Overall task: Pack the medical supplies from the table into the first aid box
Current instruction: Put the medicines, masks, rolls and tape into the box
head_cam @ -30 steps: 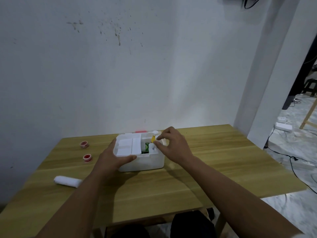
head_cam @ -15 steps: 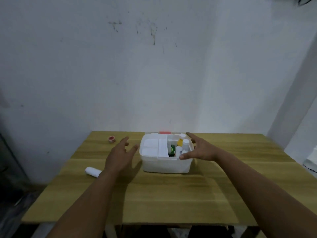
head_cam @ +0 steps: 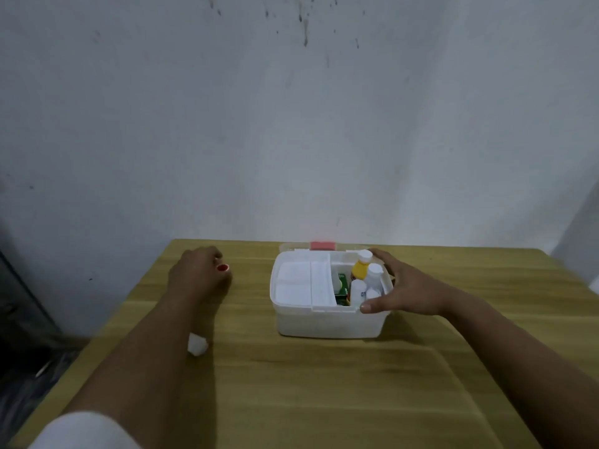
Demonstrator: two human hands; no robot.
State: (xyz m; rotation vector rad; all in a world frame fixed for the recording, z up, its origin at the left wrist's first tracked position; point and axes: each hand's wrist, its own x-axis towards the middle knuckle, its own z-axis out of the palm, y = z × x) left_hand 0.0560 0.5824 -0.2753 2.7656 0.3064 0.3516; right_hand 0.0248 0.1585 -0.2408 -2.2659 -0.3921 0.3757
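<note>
The white first aid box [head_cam: 324, 322] stands open on the wooden table [head_cam: 324, 393]. A white tray [head_cam: 298, 286] fills its left half. Its right half holds an orange bottle [head_cam: 359, 269], white bottles [head_cam: 372, 276] and a green packet [head_cam: 342, 285]. My right hand [head_cam: 408, 291] grips the box's right end, thumb on the front rim. My left hand [head_cam: 197, 277] is far left of the box, fingers curled around a red tape roll [head_cam: 223, 268] on the table. A white gauze roll [head_cam: 197, 345] lies beside my left forearm, partly hidden.
The box lid with its red latch [head_cam: 322, 245] lies flat behind the box, near the white wall [head_cam: 291, 140]. The table's left edge [head_cam: 97, 332] drops to a dark floor.
My left hand left the box and reached left and away to the red tape roll. My right hand moved from inside the box to grip its right end. The view turned left.
</note>
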